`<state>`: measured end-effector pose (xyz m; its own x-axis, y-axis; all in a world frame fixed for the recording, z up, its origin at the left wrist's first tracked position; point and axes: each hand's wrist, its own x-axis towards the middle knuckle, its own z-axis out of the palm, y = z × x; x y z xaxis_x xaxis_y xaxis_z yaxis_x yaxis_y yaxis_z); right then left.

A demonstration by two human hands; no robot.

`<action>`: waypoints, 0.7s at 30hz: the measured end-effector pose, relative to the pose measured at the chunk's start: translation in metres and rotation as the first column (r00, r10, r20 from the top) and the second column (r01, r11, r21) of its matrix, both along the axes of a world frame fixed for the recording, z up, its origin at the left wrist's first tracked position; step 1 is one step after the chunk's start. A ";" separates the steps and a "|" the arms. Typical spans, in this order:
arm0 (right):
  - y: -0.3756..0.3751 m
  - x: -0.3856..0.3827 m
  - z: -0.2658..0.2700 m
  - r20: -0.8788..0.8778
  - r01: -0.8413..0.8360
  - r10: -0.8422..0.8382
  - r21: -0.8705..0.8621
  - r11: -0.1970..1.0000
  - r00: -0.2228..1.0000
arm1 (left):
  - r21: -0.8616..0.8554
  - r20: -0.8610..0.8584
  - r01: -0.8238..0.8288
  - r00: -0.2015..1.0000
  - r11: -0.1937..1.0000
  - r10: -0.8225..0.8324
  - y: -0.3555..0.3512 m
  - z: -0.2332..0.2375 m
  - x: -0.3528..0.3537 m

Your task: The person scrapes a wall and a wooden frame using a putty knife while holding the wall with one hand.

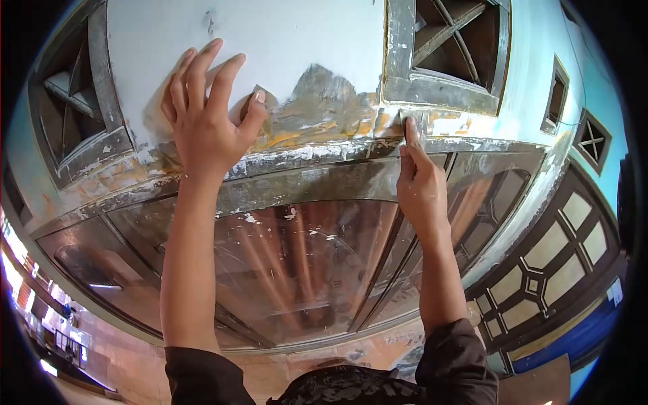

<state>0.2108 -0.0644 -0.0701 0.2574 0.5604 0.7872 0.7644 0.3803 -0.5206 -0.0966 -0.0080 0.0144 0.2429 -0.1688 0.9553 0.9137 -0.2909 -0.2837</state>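
My left hand (209,115) is raised against the white wall (270,34), its fingers spread and its thumb beside a grey-brown patch where the paint is gone. A dark corner shows behind the thumb. My right hand (424,179) grips a small flat scraper (405,116), with the index finger stretched along it. The scraper meets the rough strip of wall (324,125) below a window frame (442,93). That strip is mottled orange, grey and white. Just under it runs a ledge (317,154) with flaking white paint.
Glazed wooden panels (304,256) stand below the ledge, spotted with white flecks. Another framed opening (77,101) with crossed bars is at the left. To the right is a door (553,260) with pale panes. A tiled floor (135,351) shows at the lower left.
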 end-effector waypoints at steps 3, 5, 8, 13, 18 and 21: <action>-0.006 0.004 -0.007 0.043 0.041 -0.038 -0.077 0.996 0.998 | -0.009 0.012 0.009 1.000 1.000 -0.009 -0.001 0.001 -0.001; 0.000 0.001 0.003 0.046 0.041 -0.038 -0.070 0.997 0.998 | -0.024 0.015 -0.006 1.000 1.000 0.007 -0.001 0.000 0.000; -0.002 0.000 -0.004 0.040 0.020 -0.019 -0.026 0.999 0.999 | -0.007 0.010 0.000 1.000 1.000 0.000 0.000 0.001 -0.001; -0.003 0.008 -0.031 0.076 0.018 -0.011 -0.100 0.995 0.997 | 0.029 0.034 0.018 0.999 0.999 -0.019 0.004 0.001 -0.001; 0.002 0.004 -0.012 0.097 -0.049 0.044 0.050 0.998 0.994 | 0.041 0.025 0.031 0.999 0.999 -0.032 0.006 0.002 -0.001; 0.001 0.005 -0.021 0.044 -0.034 0.035 -0.016 0.999 0.998 | 0.055 0.018 0.039 0.999 0.998 -0.040 0.007 0.001 -0.003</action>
<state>0.2157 -0.0632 -0.0915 0.2029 0.5804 0.7887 0.7731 0.3994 -0.4928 -0.0995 -0.0015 0.0157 0.2167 -0.2302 0.9487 0.9071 -0.3118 -0.2828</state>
